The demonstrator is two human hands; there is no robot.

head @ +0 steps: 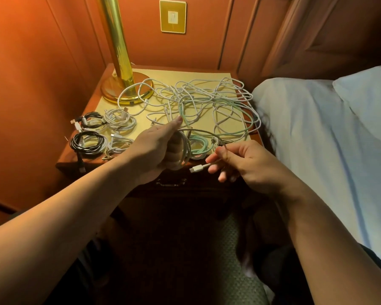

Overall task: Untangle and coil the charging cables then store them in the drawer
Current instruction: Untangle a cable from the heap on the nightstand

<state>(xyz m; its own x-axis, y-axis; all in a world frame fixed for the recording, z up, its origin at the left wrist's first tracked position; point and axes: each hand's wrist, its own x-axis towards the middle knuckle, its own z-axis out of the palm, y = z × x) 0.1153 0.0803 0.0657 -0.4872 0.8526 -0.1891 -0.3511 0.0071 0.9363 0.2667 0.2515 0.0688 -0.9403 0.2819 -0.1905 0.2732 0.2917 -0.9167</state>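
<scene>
Mid-frame: your left hand (161, 144) is gripping a white coil (185, 150) wrapped round its fingers as a form. Right hand (235, 164) is pinching the plug end (196, 169), feeding slack. Tangle (198, 102) is sitting upper-center on the nightstand (220, 77); drawer (171, 183) is shut below.

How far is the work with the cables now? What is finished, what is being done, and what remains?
Done: several coiled cables lie at the nightstand's front left. In hand: the left hand holds a white coil, while the right hand pinches its free end near the plug. Left: the large tangle remains behind, and the drawer looks closed, so nothing appears stored.
</scene>
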